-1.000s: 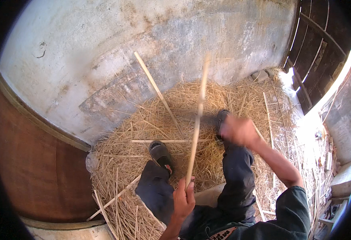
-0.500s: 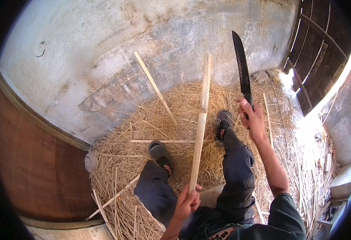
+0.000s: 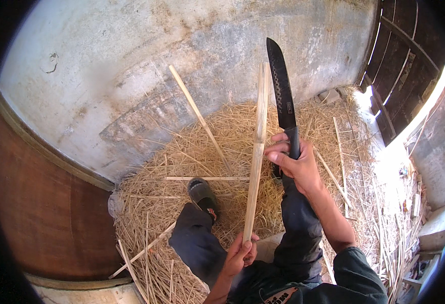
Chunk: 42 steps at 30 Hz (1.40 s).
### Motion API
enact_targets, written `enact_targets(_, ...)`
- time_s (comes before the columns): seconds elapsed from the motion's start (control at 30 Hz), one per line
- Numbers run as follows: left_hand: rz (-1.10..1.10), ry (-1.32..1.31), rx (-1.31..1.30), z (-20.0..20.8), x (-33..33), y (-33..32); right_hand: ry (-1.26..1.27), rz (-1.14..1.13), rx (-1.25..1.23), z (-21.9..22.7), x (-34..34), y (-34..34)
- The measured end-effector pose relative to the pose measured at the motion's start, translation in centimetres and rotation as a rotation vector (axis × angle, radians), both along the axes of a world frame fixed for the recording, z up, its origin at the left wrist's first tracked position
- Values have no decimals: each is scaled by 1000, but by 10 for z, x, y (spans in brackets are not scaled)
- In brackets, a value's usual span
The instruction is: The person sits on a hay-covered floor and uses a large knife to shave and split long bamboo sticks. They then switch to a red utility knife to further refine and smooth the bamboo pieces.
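Observation:
My left hand [image 3: 240, 255] grips the lower end of a pale split bamboo strip [image 3: 255, 169], which stands nearly upright and leans slightly right at its top. About halfway up, the strip has a node. In my right hand [image 3: 299, 163] is the black handle of a large knife [image 3: 282, 83]; its dark blade points up and tilts to the left. The blade is right beside the upper part of the strip. Fingertips of my right hand reach close to the strip's edge; whether they touch it, I cannot tell.
Straw-like shavings and thin strips [image 3: 222, 126] cover the floor around my shoes [image 3: 202, 195]. Another pale stick [image 3: 197, 111] leans against the stained wall [image 3: 131, 66]. A brown panel [image 3: 55, 202] is at left; dark wooden boards [image 3: 410, 61] stand at right, beside bright light.
My right hand has moved left with the knife, bringing the blade from well right of the bamboo strip to beside it. My left hand and the strip have barely moved.

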State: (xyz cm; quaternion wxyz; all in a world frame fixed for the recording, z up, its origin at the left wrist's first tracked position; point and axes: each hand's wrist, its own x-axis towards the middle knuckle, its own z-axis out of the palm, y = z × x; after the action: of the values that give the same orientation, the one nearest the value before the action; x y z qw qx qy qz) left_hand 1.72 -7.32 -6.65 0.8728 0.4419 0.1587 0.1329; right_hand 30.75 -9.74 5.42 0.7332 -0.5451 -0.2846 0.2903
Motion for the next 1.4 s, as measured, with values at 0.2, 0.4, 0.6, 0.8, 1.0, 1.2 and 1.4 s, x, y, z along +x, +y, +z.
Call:
enact_targets(0.2,39,70,100,3,5,-2,-160,-114,-62,-3,-12,3)
enact_targets(0.4,86,145,199,6,9,-4,-178,-185,-56,1,-15,8)
enact_targets(0.6,124,212,305,6,11,-5,-205,-213,-4,-13,-11,14)
enact_targets(0.8,134,223,254,17,16,-7,-216,-221,-1,-14,-13,18)
enact_targets(1.0,172,256,313,29,27,-4,-257,-228,-14,-22,-13,21)
enact_targets(1.2,254,301,398,36,38,3,-277,-183,-6,-27,-14,24)
enact_targets(1.4,282,298,368,40,43,-1,-242,-206,108,-37,-12,26)
